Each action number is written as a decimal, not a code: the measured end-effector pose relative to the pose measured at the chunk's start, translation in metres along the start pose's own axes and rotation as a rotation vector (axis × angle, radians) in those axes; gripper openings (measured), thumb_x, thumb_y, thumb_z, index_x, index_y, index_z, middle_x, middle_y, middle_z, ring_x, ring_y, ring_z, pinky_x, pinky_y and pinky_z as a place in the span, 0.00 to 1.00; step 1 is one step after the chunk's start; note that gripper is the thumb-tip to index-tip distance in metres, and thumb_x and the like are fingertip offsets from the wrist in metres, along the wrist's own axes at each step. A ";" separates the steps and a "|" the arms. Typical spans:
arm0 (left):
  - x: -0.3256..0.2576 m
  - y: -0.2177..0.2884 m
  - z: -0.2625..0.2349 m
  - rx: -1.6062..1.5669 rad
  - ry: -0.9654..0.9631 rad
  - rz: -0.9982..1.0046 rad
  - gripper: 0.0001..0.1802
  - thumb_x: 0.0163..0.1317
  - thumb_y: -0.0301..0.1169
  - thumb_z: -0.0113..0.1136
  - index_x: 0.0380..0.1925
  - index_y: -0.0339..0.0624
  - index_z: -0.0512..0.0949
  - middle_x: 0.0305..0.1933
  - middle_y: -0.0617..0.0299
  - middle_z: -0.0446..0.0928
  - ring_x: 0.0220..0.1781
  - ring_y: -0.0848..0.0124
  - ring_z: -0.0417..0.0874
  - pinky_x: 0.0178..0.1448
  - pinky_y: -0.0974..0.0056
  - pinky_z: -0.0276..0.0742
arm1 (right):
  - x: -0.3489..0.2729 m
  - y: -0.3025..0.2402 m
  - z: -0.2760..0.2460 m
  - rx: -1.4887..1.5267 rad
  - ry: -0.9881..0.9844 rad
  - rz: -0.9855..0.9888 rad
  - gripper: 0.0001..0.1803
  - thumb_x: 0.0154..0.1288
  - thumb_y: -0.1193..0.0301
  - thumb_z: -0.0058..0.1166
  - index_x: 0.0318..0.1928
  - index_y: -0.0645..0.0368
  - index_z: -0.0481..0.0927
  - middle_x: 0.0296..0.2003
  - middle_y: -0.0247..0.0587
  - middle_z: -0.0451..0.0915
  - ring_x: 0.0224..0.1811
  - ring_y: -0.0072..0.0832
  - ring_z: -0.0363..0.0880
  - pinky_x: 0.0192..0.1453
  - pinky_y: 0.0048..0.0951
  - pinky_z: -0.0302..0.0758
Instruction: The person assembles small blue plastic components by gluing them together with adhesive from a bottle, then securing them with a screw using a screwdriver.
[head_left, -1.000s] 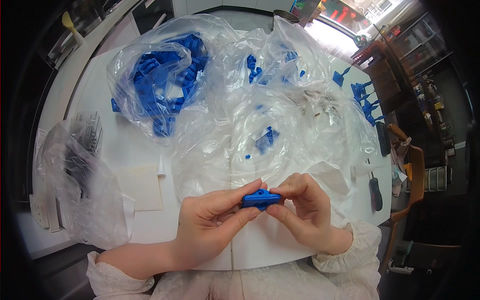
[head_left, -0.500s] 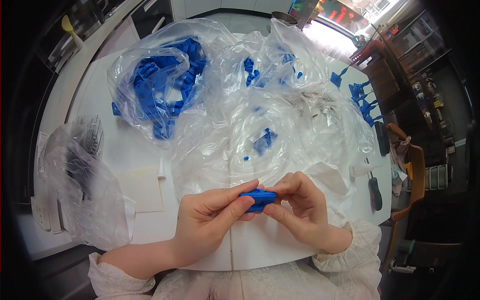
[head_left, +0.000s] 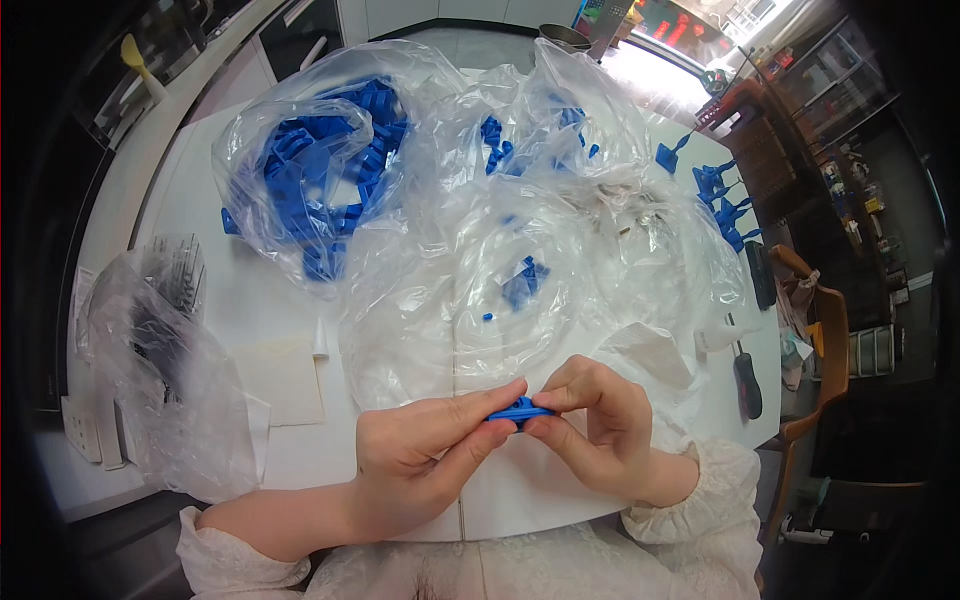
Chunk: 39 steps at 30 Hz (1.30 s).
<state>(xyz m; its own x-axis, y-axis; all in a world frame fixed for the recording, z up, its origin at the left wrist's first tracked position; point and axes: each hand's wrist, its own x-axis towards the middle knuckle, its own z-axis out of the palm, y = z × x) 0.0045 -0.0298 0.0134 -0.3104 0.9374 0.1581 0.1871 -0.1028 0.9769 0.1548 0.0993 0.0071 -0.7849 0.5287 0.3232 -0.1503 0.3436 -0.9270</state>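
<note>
Blue plastic part (head_left: 520,411) between both grips

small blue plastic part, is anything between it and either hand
Nothing visible. The small blue plastic part is pinched directly between the fingertips of the left hand and the right hand, over the white table, just in front of the clear plastic bags.

blue clip (head_left: 520,410): smooth matt plastic | bags (head_left: 560,250): clear, glossy, crinkled plastic film | worktop (head_left: 250,300): smooth white, slight sheen | chair (head_left: 825,340): polished wood | sleeves (head_left: 720,480): textured white cloth
</note>
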 end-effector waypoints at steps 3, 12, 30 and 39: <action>-0.002 -0.004 0.003 -0.004 0.044 0.050 0.18 0.59 0.21 0.62 0.51 0.37 0.80 0.39 0.54 0.84 0.31 0.75 0.83 0.36 0.74 0.78 | 0.000 -0.002 -0.001 0.006 -0.009 -0.022 0.09 0.53 0.83 0.64 0.34 0.67 0.77 0.26 0.41 0.77 0.26 0.24 0.73 0.29 0.23 0.69; -0.001 0.000 0.000 -0.021 0.012 0.036 0.17 0.59 0.21 0.62 0.50 0.37 0.80 0.38 0.55 0.84 0.31 0.76 0.83 0.35 0.74 0.77 | 0.000 -0.003 -0.002 0.016 -0.019 -0.027 0.09 0.53 0.82 0.65 0.33 0.66 0.77 0.26 0.41 0.78 0.25 0.25 0.73 0.28 0.23 0.67; 0.000 -0.001 0.000 -0.213 0.003 -0.164 0.14 0.63 0.20 0.57 0.49 0.34 0.79 0.38 0.55 0.84 0.36 0.78 0.83 0.40 0.76 0.81 | 0.000 -0.002 -0.003 0.242 -0.052 0.225 0.06 0.59 0.82 0.60 0.30 0.67 0.74 0.26 0.35 0.73 0.27 0.17 0.68 0.32 0.20 0.65; 0.001 0.001 0.000 -0.232 0.005 -0.187 0.13 0.63 0.21 0.58 0.47 0.34 0.80 0.38 0.55 0.84 0.37 0.77 0.83 0.40 0.75 0.82 | -0.001 -0.005 -0.001 0.306 -0.045 0.254 0.05 0.60 0.82 0.59 0.31 0.67 0.75 0.26 0.32 0.72 0.29 0.15 0.67 0.36 0.20 0.67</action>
<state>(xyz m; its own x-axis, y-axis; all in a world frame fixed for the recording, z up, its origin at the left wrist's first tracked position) 0.0045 -0.0293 0.0147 -0.3242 0.9456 -0.0277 -0.0919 -0.0023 0.9958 0.1568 0.0982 0.0118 -0.8446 0.5303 0.0742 -0.1152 -0.0446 -0.9923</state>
